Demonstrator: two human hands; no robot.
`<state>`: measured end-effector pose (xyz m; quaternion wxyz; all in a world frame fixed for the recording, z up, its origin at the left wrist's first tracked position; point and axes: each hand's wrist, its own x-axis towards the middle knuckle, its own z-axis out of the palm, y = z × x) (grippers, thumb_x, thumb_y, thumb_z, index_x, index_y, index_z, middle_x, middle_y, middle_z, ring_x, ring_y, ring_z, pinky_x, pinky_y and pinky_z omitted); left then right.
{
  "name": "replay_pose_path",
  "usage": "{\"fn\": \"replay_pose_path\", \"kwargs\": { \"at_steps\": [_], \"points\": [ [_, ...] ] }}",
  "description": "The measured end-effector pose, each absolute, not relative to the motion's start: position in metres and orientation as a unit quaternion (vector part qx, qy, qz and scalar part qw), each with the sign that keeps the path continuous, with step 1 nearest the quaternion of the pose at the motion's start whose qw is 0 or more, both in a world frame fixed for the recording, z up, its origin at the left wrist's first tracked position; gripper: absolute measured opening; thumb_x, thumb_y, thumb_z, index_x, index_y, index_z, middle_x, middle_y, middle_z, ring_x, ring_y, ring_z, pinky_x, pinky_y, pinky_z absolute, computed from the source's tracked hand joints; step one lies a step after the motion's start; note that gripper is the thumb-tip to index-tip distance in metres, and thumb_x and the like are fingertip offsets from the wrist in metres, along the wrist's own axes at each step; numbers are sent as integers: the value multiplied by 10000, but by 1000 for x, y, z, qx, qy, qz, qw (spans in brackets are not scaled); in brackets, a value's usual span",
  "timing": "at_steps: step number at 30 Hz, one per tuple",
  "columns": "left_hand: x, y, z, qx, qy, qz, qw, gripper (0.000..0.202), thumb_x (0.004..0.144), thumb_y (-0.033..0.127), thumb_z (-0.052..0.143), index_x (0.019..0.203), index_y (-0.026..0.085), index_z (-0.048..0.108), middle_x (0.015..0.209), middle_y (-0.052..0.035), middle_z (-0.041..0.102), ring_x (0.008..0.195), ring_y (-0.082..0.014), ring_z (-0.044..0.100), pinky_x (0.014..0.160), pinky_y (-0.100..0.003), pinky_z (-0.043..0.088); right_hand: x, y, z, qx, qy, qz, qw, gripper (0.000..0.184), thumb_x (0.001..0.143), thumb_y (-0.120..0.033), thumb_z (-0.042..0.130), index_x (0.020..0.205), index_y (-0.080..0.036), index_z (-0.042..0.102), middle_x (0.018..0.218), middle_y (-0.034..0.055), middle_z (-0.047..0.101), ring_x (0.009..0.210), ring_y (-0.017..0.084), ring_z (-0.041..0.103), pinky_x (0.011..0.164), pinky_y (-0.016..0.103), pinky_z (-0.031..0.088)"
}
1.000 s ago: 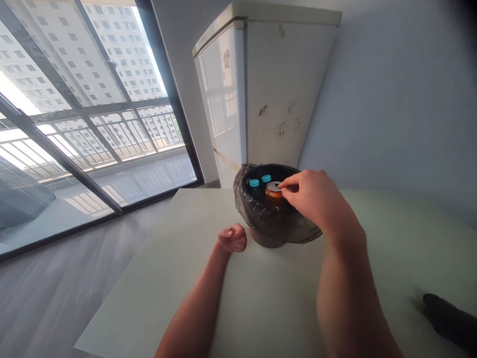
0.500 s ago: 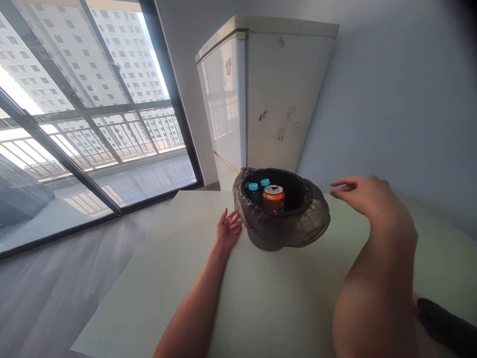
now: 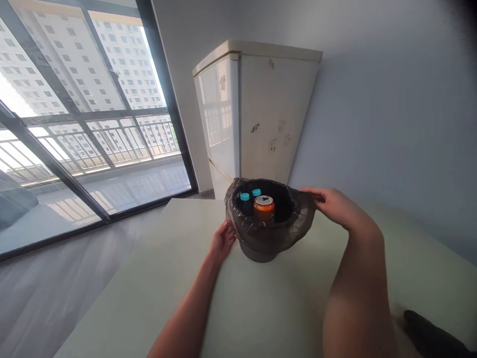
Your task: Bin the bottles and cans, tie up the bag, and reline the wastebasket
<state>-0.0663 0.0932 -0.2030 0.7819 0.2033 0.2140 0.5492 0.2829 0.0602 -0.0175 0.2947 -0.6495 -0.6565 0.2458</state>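
Observation:
A dark bin, lined with a black trash bag folded over its rim, stands on the pale table. Inside it are an orange drink can with its top facing up and two bottles with blue caps, one cap nearer and one farther. My left hand rests against the bin's left side, fingers loosely apart and partly under the bag's overhang. On the opposite side, my right hand has its fingers closed at the bag's outer edge; the fingertips are partly hidden.
The table spreads around the bin. A white refrigerator stands behind it against the wall. Glass sliding doors are at the left. A dark elongated object lies at the lower right.
My right hand has moved left from beside the bin onto the trash bag's edge. My left hand now sits closer under the overhang. The whole view has shifted slightly.

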Motion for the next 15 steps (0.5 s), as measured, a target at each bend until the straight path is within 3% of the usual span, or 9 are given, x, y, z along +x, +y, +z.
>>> {"fn": "replay_pose_path", "kwargs": {
  "at_steps": [2, 5, 10, 13, 15],
  "points": [
    [-66, 95, -202, 204, 232, 554, 773, 329, 870, 409, 807, 876, 167, 584, 674, 49, 519, 501, -53, 473, 469, -156, 396, 282, 59, -14, -673, -621, 210, 344, 325, 881, -371, 595, 1120, -312, 807, 984, 17, 797, 952, 262, 729, 882, 391, 539],
    [-70, 91, -193, 233, 234, 557, 762, 487, 867, 596, 773, 965, 134, 650, 719, 12, 576, 532, -69, 503, 489, -174, 412, 277, 53, -9, -668, -554, 193, 458, 275, 847, -311, 613, 1025, -261, 815, 893, 30, 782, 880, 236, 716, 885, 399, 523],
    [-72, 81, -144, 309, 213, 598, 709, 333, 842, 325, 857, 781, 149, 582, 707, 41, 475, 574, -47, 442, 496, -146, 349, 263, 43, 3, -608, -492, 211, 587, 222, 831, -357, 699, 981, -249, 821, 943, 53, 774, 871, 226, 687, 869, 391, 534],
    [-72, 82, -104, 358, 226, 642, 639, 347, 859, 391, 822, 786, 178, 558, 743, 30, 482, 625, -80, 475, 517, -176, 379, 255, 41, 8, -564, -477, 231, 633, 204, 830, -388, 729, 957, -256, 818, 995, 41, 774, 897, 214, 677, 854, 367, 558],
    [-76, 85, -82, 406, 353, 612, 579, 367, 869, 470, 790, 794, 192, 563, 740, 25, 523, 613, -101, 503, 524, -210, 406, 252, 41, 9, -565, -461, 237, 642, 224, 819, -446, 763, 901, -243, 808, 971, 40, 771, 875, 207, 678, 831, 361, 574]
  ]
}}
